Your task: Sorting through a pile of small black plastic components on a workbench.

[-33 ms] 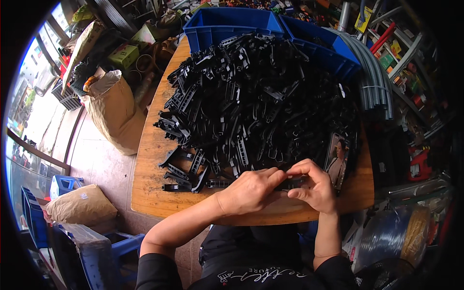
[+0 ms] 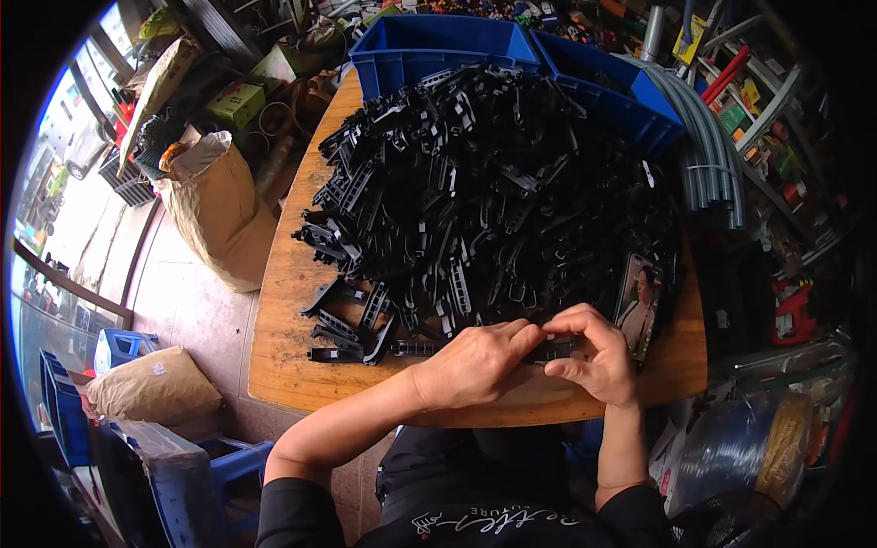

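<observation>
My left hand [image 2: 480, 363] is closed near the table's front edge, its fingers wrapped round a long black plastic part [image 2: 555, 350]. At that part's right end my right hand [image 2: 598, 356] curls its thumb and forefinger about it. The fingertips of both hands nearly meet above it, and the palms hide much of it. A black ladder-like strip [image 2: 416, 348] shows left of my left hand; whether it is the same part I cannot tell. Beyond my hands lies a big heap of similar black plastic parts [image 2: 457, 210].
The heap covers most of the wooden table [image 2: 283, 365]. A phone [image 2: 638, 306] with a lit picture leans beside my right hand. Two blue bins [image 2: 443, 41] stand at the back. Grey hoses [image 2: 717, 173] hang at right; a paper sack [image 2: 219, 215] stands on the floor at left.
</observation>
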Motion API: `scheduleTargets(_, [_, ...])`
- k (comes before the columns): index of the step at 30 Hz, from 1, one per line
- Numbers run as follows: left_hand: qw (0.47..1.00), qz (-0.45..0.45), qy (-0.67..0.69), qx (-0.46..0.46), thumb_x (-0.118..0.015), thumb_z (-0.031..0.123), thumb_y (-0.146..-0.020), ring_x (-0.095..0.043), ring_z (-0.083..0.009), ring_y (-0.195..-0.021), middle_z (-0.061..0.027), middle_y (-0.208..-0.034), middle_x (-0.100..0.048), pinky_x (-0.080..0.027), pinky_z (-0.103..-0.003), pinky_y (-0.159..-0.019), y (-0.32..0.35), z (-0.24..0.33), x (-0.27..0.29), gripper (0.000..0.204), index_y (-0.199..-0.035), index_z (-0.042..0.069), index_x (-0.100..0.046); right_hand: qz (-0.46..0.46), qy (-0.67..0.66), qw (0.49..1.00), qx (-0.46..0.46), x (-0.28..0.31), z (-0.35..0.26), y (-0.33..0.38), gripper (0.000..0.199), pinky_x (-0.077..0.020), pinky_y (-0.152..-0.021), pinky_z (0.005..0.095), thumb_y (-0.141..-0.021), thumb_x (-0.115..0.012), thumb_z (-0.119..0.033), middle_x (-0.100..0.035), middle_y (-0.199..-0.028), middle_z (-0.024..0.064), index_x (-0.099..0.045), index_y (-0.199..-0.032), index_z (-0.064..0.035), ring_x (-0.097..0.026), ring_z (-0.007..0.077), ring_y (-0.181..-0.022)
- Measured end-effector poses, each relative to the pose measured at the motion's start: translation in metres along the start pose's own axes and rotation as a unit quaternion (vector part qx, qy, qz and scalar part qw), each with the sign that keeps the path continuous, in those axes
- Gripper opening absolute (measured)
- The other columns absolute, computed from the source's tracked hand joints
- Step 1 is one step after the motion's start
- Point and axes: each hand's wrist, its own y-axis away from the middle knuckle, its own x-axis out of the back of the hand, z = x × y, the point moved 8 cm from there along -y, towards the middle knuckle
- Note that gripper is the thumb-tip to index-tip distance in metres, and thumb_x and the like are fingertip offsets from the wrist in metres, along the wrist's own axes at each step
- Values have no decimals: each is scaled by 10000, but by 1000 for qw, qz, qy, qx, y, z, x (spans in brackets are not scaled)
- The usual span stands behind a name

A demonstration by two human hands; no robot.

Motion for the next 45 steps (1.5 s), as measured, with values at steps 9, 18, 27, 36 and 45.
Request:
scheduleTargets(9, [950, 105, -222, 193, -614, 97, -806, -597, -260, -793, -114, -942, -567, -493, -367, -627, 6, -31, 68, 258, -1057, 58, -564, 255, 192, 947, 30, 125, 4, -99, 177, -455, -650, 197, -839, -657, -39, -598, -823, 23, -593, -998, 5, -535, 65, -706])
scheduleTargets(18, [924, 45, -375, 60, -576, 7, -668, -384, -328, -1244, -203, -1297, -449, -396, -381, -847, 3, -43, 51, 317, -981, 53, -589, 45, 301, 950, 68, 95, -51, -150, 160, -457, -717, 246, -801, -676, -80, -621, -841, 24, -653, -951, -29, -565, 99, -783])
scheduleTargets(27, [896, 202, 340, 200, -502, 170, -958, -492, -112, -662, -1, -761, -512, -398, -239, -610, 5, -68, 58, 120, -977, 60, -543, -61, 372, 926, 17, -18, 20, 3, 225, -478, -731, 330, -712, -693, -14, -570, -896, 71, -654, -932, 12, -542, 234, -831])
scheduleTargets(36, [684, 86, 695, 203, -486, 277, -947, -434, -124, -650, -22, -783, -482, -374, -271, -637, -2, -63, 25, 226, -1032, 73, -537, -18, 444, 896, -8, -11, 24, 20, 214, -392, -772, 357, -758, -647, -34, -546, -946, 56, -631, -971, -30, -499, 238, -895])
scheduleTargets(45, [815, 113, 510, 250, -545, 110, -883, -482, -88, -660, -4, -749, -511, -398, -224, -621, 5, -63, 28, 190, -1059, 45, -521, -30, 422, 906, -28, -15, 11, 16, 202, -405, -774, 361, -733, -635, 21, -539, -950, 72, -632, -923, -47, -501, 258, -898])
